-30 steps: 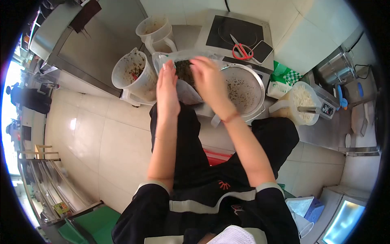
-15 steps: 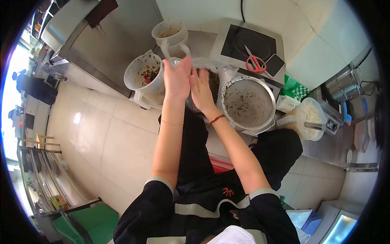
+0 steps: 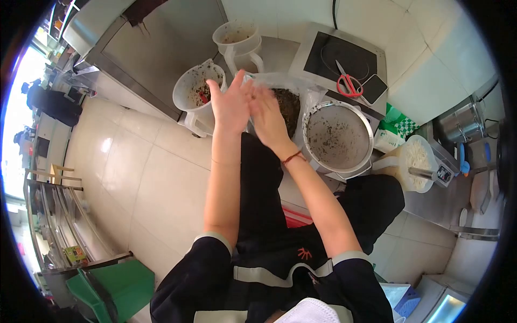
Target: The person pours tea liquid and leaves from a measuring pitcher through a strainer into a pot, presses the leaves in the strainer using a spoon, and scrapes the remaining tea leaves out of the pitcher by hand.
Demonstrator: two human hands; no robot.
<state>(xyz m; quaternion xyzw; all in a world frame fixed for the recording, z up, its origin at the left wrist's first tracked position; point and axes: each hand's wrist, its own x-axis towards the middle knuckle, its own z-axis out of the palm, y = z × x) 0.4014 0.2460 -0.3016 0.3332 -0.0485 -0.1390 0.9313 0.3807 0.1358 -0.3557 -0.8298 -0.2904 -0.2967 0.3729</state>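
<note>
My left hand (image 3: pixel 230 107) is open with its fingers spread, palm turned up and toward the right. Against its fingers, or very near them, lies my right hand (image 3: pixel 266 116), also open and blurred by motion. Neither holds anything that shows. Just beyond and partly under my right hand is a clear plastic bag (image 3: pixel 311 98) around dark, leafy bits (image 3: pixel 287 107). A round strainer (image 3: pixel 337 134) with dark specks in it stands to the right, on a pot. Left of my hands is a speckled plastic jug (image 3: pixel 189 89) with something red inside.
Behind stands another plastic jug (image 3: pixel 236 35). Red-handled scissors (image 3: pixel 350 85) and a phone (image 3: pixel 373 89) lie on a cooktop (image 3: pixel 318 64). At the right are a green and white packet (image 3: pixel 397 126) and a jug of pale strips (image 3: pixel 417 159). A green bin (image 3: pixel 126 285) is lower left.
My hands were apart over the bag, then came together at its left side. The right hand has moved left and down. The whole view has shifted, so the containers appear farther right.
</note>
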